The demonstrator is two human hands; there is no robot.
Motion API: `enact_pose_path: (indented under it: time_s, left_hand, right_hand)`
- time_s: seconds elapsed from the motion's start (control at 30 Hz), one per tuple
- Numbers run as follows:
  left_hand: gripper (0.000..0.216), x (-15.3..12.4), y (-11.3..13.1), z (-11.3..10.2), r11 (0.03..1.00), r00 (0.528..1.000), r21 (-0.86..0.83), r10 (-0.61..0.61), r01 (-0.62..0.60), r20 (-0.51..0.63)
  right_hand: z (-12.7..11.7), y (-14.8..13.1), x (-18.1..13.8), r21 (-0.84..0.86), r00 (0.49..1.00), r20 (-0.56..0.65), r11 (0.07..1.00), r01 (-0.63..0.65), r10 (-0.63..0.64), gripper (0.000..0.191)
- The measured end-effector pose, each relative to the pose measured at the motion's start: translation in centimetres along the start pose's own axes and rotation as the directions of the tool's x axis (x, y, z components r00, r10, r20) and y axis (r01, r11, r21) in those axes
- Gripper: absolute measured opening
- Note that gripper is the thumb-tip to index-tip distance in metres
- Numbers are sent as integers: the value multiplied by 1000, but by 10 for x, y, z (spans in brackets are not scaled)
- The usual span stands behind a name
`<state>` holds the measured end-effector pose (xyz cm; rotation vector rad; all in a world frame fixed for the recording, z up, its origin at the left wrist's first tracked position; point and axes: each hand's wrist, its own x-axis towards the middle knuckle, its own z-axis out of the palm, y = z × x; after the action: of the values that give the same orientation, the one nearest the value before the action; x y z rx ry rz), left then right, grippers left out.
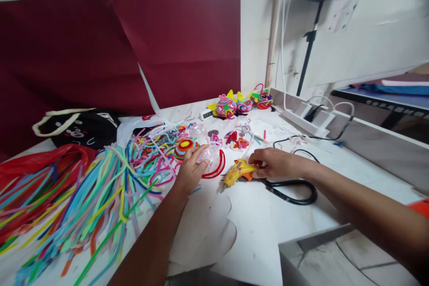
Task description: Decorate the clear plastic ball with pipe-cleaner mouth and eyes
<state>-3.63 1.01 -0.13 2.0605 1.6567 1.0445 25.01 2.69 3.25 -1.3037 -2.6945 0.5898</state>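
My left hand (pixel 192 170) is closed around the near left side of a clear plastic ball (pixel 210 155). Strips of red pipe cleaner (pixel 219 167) curve along the ball's lower right side. In my right hand (pixel 273 163) is the handle of a yellow hot glue gun (pixel 240 172), its metal nozzle pointing down and to the left over white paper. The black cord runs off beneath my right wrist. Just behind my left hand lies a round piece of coiled pipe cleaner (pixel 185 148) in red, yellow and blue.
Bundled pipe cleaners (pixel 114 196) cover the table's left side, beside a red plastic bag (pixel 77 158) and a black cloth bag (pixel 85 127). Several decorated balls (pixel 226 106) stand at the back near a small white digital display (pixel 206 114). A power strip (pixel 304 123) lies along the right-hand ledge.
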Motion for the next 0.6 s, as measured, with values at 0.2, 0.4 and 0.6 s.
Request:
enact_pose_path:
  time_s: [0.2, 0.4, 0.6]
  left_hand:
    - [48, 0, 3, -2, 1000, 1000, 11, 8, -7, -6]
    - [49, 0, 2, -1, 1000, 1000, 17, -5, 5, -12]
    - [50, -1, 4, -1, 1000, 1000, 15, -15, 15, -1]
  right_hand:
    - [3, 1, 3, 23, 998, 58, 1000, -1, 0, 25]
    - [5, 4, 4, 55, 999, 47, 998, 14, -17, 24]
    - [10, 6, 6, 114, 1000, -13, 993, 14, -13, 23]
